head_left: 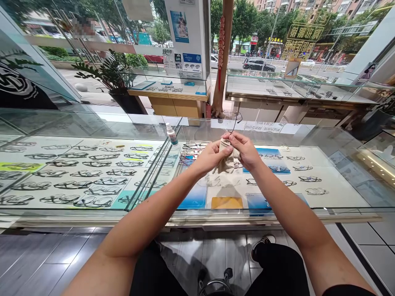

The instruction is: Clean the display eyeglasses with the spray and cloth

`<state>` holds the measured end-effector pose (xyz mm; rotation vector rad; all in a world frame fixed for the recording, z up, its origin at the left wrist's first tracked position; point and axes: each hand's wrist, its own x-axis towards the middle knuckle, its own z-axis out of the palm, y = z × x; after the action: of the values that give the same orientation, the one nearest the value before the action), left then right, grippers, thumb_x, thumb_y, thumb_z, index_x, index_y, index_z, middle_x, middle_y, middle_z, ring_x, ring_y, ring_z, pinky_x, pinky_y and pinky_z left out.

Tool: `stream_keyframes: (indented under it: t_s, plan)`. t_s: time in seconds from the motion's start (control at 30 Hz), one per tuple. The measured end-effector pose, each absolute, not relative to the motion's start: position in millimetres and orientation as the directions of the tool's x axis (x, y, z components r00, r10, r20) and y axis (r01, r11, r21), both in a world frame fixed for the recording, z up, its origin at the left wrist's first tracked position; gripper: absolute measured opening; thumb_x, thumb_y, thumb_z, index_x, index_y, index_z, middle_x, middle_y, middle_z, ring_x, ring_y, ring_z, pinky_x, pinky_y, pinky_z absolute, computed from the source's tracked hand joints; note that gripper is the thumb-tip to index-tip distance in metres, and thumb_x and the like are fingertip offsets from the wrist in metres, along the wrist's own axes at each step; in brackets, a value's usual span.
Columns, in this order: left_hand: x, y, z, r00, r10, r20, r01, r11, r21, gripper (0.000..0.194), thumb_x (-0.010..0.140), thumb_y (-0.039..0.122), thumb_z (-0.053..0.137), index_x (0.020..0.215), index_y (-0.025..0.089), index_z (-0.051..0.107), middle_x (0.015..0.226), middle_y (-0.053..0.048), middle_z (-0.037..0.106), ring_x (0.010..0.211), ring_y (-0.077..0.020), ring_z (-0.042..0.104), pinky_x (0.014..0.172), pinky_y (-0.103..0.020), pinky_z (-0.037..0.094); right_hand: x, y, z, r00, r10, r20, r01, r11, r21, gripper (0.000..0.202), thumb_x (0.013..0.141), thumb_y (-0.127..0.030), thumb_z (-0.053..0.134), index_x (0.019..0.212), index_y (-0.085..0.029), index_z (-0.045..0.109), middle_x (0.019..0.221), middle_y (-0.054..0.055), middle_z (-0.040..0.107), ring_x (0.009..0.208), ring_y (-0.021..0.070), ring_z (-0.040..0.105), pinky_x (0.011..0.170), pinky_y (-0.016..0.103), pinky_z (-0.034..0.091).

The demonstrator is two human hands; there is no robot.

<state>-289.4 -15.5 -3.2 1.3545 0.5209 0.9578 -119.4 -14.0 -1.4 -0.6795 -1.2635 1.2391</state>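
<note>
Above the glass counter, both of my hands meet at a crumpled beige cloth (226, 164). My left hand (212, 155) is closed, pinching the cloth between thumb and fingers. Beside it, my right hand (244, 149) is closed on a pair of eyeglasses (237, 121), whose thin dark temple sticks up past the fingertips. The cloth also touches the right fingers; the lenses are mostly hidden behind the hands and cloth. A small white spray bottle (171, 135) stands upright on the counter, left of my hands.
The glass display counter (191, 217) holds rows of eyeglass frames (92, 164) under its top. Blue trays (193, 197) and a yellow-orange card (227, 202) lie inside. Farther off are a potted plant (114, 76) and another display case (262, 88). Below sits a stool base (216, 283).
</note>
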Motion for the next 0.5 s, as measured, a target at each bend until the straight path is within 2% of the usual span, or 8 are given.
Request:
stream_keyframes:
  t_s: [0.07, 0.2, 0.27, 0.37, 0.5]
  plan:
    - [-288.3, -16.5, -4.2, 0.537, 0.815, 0.218, -0.279, -0.072, 0.957, 0.063, 0.078, 0.061, 0.099, 0.111, 0.015, 0.073, 0.095, -0.004, 0.078, 0.083, -0.0178, 0.072, 0.076, -0.028, 0.056, -120.5, -13.9, -2.1, -0.153, 0.935, 0.319, -0.313, 0.261, -0.913, 0.049, 0.075, -0.073, 0.096, 0.092, -0.028, 0.085, 0.109, 0.002, 0.076, 0.104, 0.0218, 0.068, 0.095, 0.035, 0.057]
    - [-287.3, -18.9, -3.7, 0.506, 0.824, 0.254, -0.336, -0.083, 0.938, 0.074, 0.082, 0.062, 0.097, 0.135, 0.018, 0.070, 0.102, -0.004, 0.078, 0.083, -0.0165, 0.070, 0.074, -0.026, 0.056, -121.9, -15.0, 0.4, -0.153, 0.932, 0.328, -0.361, 0.256, -0.896, 0.046, 0.074, -0.070, 0.098, 0.090, -0.029, 0.085, 0.118, 0.003, 0.080, 0.118, 0.0250, 0.069, 0.107, 0.039, 0.056]
    - [-287.5, -20.0, -2.2, 0.503, 0.820, 0.274, -0.347, -0.099, 0.933, 0.075, 0.084, 0.062, 0.096, 0.138, 0.018, 0.068, 0.104, -0.004, 0.077, 0.083, -0.0158, 0.069, 0.073, -0.025, 0.056, -122.1, -15.7, 1.6, -0.150, 0.935, 0.321, -0.377, 0.246, -0.893, 0.044, 0.075, -0.068, 0.098, 0.090, -0.029, 0.085, 0.122, 0.003, 0.081, 0.118, 0.0247, 0.070, 0.107, 0.039, 0.057]
    - [-288.7, -20.8, 0.0, 0.524, 0.801, 0.291, -0.338, -0.118, 0.934, 0.069, 0.087, 0.065, 0.092, 0.131, 0.017, 0.071, 0.097, -0.004, 0.074, 0.080, -0.0151, 0.066, 0.072, -0.025, 0.055, -122.2, -16.8, 1.9, -0.132, 0.944, 0.303, -0.382, 0.233, -0.894, 0.044, 0.074, -0.067, 0.098, 0.092, -0.029, 0.085, 0.121, 0.003, 0.081, 0.110, 0.0231, 0.070, 0.097, 0.037, 0.059]
    - [-290.1, -19.3, -0.1, 0.513, 0.795, 0.323, -0.317, -0.175, 0.932, 0.067, 0.090, 0.066, 0.089, 0.130, 0.015, 0.072, 0.089, -0.002, 0.072, 0.073, -0.0132, 0.061, 0.068, -0.025, 0.052, -122.1, -19.0, 1.7, -0.130, 0.950, 0.282, -0.381, 0.215, -0.899, 0.047, 0.073, -0.069, 0.098, 0.096, -0.029, 0.086, 0.116, 0.003, 0.081, 0.094, 0.0203, 0.068, 0.074, 0.032, 0.058]
